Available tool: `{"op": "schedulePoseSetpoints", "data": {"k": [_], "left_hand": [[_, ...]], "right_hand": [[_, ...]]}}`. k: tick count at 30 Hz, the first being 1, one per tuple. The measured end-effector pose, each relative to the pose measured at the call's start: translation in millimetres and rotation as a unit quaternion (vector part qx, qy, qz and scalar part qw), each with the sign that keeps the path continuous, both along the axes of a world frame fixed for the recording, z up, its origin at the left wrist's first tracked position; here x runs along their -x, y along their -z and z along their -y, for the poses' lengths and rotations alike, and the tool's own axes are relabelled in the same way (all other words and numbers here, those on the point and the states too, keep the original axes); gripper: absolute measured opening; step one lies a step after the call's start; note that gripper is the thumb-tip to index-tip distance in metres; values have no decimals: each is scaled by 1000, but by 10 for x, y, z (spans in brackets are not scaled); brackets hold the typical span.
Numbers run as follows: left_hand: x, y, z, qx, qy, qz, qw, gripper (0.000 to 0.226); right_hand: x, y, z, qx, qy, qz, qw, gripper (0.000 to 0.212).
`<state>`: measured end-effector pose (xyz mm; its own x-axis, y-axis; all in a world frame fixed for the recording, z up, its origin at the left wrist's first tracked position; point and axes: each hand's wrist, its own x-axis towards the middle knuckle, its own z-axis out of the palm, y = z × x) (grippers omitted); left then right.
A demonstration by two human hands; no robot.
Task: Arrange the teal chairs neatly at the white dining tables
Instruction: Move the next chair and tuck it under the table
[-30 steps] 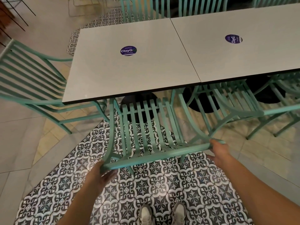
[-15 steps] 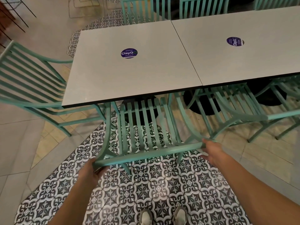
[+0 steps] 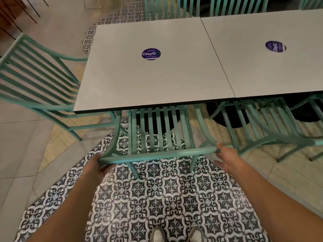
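Teal metal slatted chair point(image 3: 157, 137) sits half under the near edge of the white square tabletop point(image 3: 148, 81). The left hand point(image 3: 97, 169) curls its grip round the chair's top rail. The right hand point(image 3: 227, 158) touches the rail's right end, fingers spread wide.

Round purple sticker point(image 3: 151, 53) on left bench point(image 3: 139, 81) reads "ClayGo"; smaller lines on it too small to read. Second purple sticker point(image 3: 275, 46) on right bench point(image 3: 271, 72): same "ClayGo", rotated sideways.

Centre teal chair point(image 3: 157, 133) upright at 6 o'clock, slatted seat tucked under the left white table point(image 3: 153, 81), top rail facing the viewer. Second chair point(image 3: 35, 81) at 9 o'clock, at the table's end; third point(image 3: 265, 126) at 3 o'clock under the right table point(image 3: 272, 70) (tables butted edge to edge).
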<state>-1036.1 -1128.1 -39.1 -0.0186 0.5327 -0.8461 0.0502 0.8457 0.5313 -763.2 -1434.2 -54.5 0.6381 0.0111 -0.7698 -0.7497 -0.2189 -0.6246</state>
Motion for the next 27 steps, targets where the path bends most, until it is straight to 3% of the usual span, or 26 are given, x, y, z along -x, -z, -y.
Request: {"op": "schedulePoseSetpoints", "data": {"k": [7, 12, 20, 27], "left_hand": [[-28, 48, -95, -4, 14, -16, 1000, 15], [-18, 39, -106, -8, 17, -17, 1000, 22], [-8, 11, -94, 5, 27, -6, 1000, 18], [-21, 2, -61, 11, 21, -3, 1000, 17]], "right_hand": [[-48, 11, -104, -10, 12, -3, 1000, 11], [-81, 96, -85, -18, 27, 7, 999, 11], [-189, 154, -231, -88, 194, -23, 977, 36], [-242, 156, -231, -57, 207, -45, 976, 31]]}}
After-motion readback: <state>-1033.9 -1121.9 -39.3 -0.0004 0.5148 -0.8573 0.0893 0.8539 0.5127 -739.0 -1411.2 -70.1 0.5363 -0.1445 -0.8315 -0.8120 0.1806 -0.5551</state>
